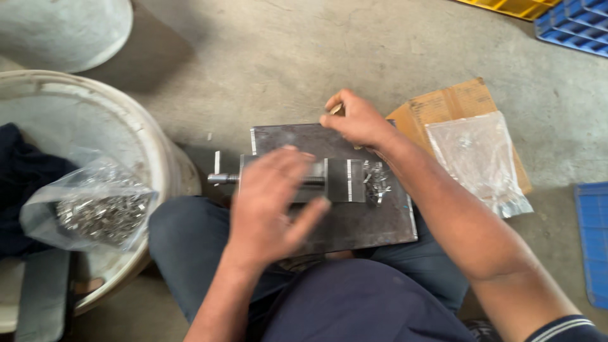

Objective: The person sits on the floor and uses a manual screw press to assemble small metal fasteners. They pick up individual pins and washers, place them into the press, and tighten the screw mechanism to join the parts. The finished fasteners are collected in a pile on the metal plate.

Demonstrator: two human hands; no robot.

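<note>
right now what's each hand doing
Left hand: open, fingers spread over the metal fixture, holding nothing.
Right hand: closed, pinching a small part.

Dark navy trousers, navy sleeve with white-striped cuff.

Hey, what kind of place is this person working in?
Probably a small workshop or factory floor: bare concrete floor, a metal jig on a steel plate, a bag of small metal parts and blue plastic crates.
</note>
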